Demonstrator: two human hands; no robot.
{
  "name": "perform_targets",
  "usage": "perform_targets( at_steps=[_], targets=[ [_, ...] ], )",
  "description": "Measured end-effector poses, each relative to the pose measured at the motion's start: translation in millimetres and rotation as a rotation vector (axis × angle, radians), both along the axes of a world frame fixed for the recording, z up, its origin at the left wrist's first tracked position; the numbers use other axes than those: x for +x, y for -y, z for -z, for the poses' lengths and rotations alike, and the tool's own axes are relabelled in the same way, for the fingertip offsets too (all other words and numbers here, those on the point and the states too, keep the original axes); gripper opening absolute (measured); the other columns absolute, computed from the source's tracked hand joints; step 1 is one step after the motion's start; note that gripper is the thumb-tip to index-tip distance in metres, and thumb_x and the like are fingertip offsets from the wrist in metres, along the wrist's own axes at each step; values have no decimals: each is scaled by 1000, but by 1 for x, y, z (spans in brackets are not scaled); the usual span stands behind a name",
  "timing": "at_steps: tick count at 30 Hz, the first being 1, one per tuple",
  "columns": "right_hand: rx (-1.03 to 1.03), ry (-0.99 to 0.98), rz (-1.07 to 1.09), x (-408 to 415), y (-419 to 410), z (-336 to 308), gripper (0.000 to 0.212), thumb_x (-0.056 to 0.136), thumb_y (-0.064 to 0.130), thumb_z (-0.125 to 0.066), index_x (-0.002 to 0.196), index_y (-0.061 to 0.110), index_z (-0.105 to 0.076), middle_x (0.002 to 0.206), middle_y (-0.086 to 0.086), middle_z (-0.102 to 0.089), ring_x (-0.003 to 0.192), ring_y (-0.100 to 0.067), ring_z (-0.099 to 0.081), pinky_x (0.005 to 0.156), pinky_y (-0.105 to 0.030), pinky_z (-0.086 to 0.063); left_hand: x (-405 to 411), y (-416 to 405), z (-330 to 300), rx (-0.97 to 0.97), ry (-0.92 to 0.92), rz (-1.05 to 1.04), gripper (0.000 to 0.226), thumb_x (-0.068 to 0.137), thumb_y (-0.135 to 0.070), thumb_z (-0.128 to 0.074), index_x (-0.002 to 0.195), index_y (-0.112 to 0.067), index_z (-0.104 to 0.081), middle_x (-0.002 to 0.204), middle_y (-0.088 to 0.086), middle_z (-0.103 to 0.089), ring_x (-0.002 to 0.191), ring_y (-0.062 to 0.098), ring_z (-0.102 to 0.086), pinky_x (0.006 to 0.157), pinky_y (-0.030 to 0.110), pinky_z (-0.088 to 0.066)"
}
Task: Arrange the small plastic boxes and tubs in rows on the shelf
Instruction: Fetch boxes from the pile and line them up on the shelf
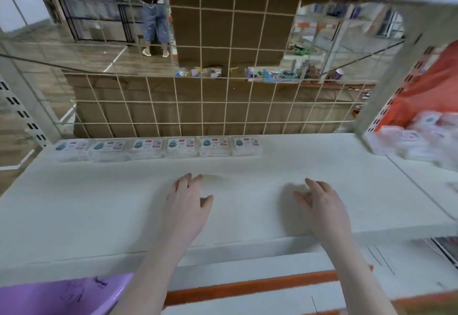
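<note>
Shop, white display shelf, wire grid back

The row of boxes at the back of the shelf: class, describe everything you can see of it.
The row of boxes holds six small clear plastic boxes, each with a white printed label on top. They lie flat, side by side, along the back edge of the white shelf, just in front of the wire grid. The row begins near the left end and stops past the middle. Neither hand touches it.
</note>
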State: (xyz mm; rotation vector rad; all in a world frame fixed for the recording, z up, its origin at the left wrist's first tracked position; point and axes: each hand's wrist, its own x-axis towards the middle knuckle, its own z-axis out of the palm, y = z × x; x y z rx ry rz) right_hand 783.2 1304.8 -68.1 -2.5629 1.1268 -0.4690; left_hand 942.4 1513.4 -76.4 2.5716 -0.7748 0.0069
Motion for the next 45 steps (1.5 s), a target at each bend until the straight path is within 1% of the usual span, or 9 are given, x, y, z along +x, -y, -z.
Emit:
perform_targets(
  at_steps=[6, 14, 17, 19, 23, 30, 38, 42, 45],
  targets=[
    [-44, 64, 175, -66, 9, -2, 35, 94, 29, -49, 125, 13, -56, 123, -7, -56, 109, -28, -51, 73, -33, -39, -32, 24, -18, 47, 33, 97, 54, 95, -39, -45, 144, -19, -33, 151, 2, -32, 137, 20, -28, 108, 32, -27],
    [-131, 61, 228, -150, 40, -11, 39, 91, 24, -58, 125, 4, -56, 118, -14, -60, 104, -34, -55, 80, -38, -42, -109, 79, -38, 25, 71, 203, 55, 95, -40, -45, 144, -19, -32, 148, -1, -36, 136, 19, -31, 106, 33, -33],
    [-173, 76, 224, -194, 58, -16, 31, 85, 16, -65, 110, -2, -63, 101, -19, -64, 92, -38, -59, 74, -40, -45, -150, 106, -42, 19, 62, 234, 55, 96, -41, -44, 145, -20, -30, 150, -2, -33, 138, 18, -28, 107, 33, -33],
    [-175, 81, 243, -223, 72, -20, 24, 85, 14, -63, 102, -3, -64, 96, -20, -64, 88, -39, -58, 72, -42, -46, -179, 125, -43, 15, 64, 251, 56, 96, -41, -44, 145, -20, -30, 151, -1, -31, 138, 18, -27, 109, 32, -31],
    [-189, 35, 249, -274, 102, -26, 31, 90, 22, -58, 113, 2, -60, 109, -16, -61, 100, -35, -55, 82, -40, -41, -231, 160, -44, -10, 41, 290, 56, 96, -39, -45, 145, -18, -31, 151, 1, -31, 139, 19, -27, 111, 33, -27],
    [-186, 66, 300, -328, 145, -28, 37, 94, 31, -50, 121, 6, -55, 119, -12, -57, 111, -28, -51, 89, -34, -39, -287, 216, -54, -3, 67, 360, 56, 96, -38, -46, 145, -17, -31, 150, 1, -32, 138, 20, -27, 110, 34, -27],
    [-142, 89, 352, -350, 209, -25, 36, 95, 31, -48, 122, 7, -54, 119, -9, -56, 109, -27, -50, 87, -35, -41, -299, 293, -61, -18, 95, 425, 56, 95, -37, -48, 144, -16, -34, 148, 3, -34, 135, 22, -29, 108, 34, -27],
    [-163, 68, 358, -348, 253, -24, 40, 95, 30, -48, 127, 6, -51, 122, -11, -56, 112, -27, -50, 88, -34, -42, -292, 341, -54, -42, 86, 422, 56, 94, -38, -49, 143, -15, -35, 147, 2, -36, 133, 22, -30, 106, 33, -29],
    [-164, 50, 356, -341, 293, -25, 39, 95, 30, -50, 125, 5, -52, 119, -13, -57, 108, -29, -51, 85, -35, -42, -286, 383, -50, -66, 60, 429, 57, 94, -38, -50, 143, -14, -36, 146, 2, -37, 133, 22, -30, 106, 31, -27]
  ],
)
